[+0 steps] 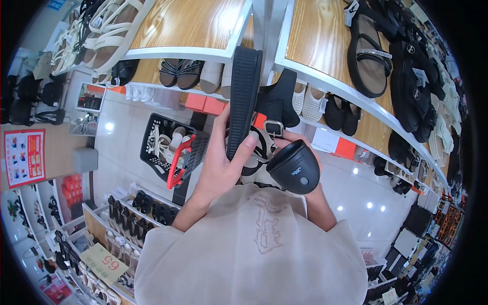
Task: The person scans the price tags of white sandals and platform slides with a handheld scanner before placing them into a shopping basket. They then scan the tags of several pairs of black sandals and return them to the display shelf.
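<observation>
My left hand (pixel 219 158) is closed around a black sandal (pixel 244 96), thumb on its edge, with the ridged sole turned on its side. A wide black strap with a square metal buckle (pixel 274 128) sticks out to the right of the sole. My right hand (pixel 311 157), partly hidden, grips a black handheld barcode scanner (pixel 294 168) just below that buckle. Behind the scanner, part of the right fingers reaches up close to the strap. Dark straps of another shoe show between my hands, lower down.
A black shopping basket (pixel 152 147) with a red handle holds light-coloured sandals on the floor at left. Wooden shelves (pixel 188 25) with white edges carry sandals ahead of me. Low racks of shoes (pixel 122 223) stand at lower left, one with a price sign (pixel 104 263).
</observation>
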{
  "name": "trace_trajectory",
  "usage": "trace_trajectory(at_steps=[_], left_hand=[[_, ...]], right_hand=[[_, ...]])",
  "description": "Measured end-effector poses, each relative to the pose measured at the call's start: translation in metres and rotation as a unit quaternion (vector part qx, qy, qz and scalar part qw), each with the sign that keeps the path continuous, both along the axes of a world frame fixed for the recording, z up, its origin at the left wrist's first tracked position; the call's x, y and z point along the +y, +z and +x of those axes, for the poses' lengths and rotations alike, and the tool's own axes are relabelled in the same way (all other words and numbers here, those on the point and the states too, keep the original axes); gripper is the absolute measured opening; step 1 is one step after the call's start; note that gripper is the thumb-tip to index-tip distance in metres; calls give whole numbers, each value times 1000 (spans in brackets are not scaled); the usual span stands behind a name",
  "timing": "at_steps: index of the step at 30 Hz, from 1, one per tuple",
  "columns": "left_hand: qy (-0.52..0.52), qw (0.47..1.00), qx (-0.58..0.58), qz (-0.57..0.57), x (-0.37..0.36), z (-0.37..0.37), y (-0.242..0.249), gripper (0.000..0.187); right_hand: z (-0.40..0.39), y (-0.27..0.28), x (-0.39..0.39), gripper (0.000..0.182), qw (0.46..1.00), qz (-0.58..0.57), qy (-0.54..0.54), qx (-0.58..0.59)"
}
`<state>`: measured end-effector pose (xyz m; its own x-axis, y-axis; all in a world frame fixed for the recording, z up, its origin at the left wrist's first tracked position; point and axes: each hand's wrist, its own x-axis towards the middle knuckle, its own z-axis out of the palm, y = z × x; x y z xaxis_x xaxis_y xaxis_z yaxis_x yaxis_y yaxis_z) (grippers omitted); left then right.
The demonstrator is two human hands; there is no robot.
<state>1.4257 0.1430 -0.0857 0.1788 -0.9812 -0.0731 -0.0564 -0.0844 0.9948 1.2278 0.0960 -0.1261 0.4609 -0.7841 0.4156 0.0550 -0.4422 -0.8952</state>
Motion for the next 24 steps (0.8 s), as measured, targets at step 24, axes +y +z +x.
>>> trace_trajectory(at_steps=[24], left_hand=[[-10,851,526,-12,3,18,-21,55]], right_hand=[[-1,10,-2,27,995,-3,-19,-97]])
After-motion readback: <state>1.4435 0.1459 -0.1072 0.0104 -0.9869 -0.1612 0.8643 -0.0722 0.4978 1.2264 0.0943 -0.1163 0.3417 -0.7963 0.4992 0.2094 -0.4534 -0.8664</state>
